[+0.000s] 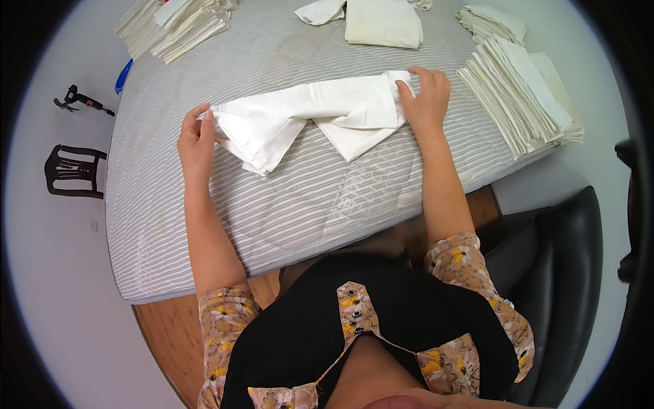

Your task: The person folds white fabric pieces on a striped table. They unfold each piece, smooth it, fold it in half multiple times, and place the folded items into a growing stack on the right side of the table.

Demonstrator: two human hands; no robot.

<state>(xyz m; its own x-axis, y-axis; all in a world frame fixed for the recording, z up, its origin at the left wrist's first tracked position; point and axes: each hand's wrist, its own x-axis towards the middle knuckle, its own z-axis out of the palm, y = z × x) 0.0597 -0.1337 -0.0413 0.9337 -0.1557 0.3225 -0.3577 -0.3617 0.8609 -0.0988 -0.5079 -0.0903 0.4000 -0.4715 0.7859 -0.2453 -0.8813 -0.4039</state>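
Note:
A white cloth (pixel 320 102) stretches between my two hands above the striped mattress (pixel 286 218). Its top edge runs fairly straight, rising slightly to the right, while two pointed flaps hang toward me. My left hand (pixel 195 142) pinches the cloth's left end between thumb and fingers. At the right end, my right hand (pixel 428 101) grips the folded edge, thumb on the near face and fingers behind it. Part of the fingers of each hand is hidden by the cloth or by the hand itself.
A tall stack of folded off-white cloths (pixel 521 99) stands at the mattress's right edge. More folded cloths (pixel 187 27) lie at the far left, and a cream cloth (pixel 383 24) at the far middle. A dark chair (pixel 75 170) is left; a black leather chair (pixel 562 273) is right.

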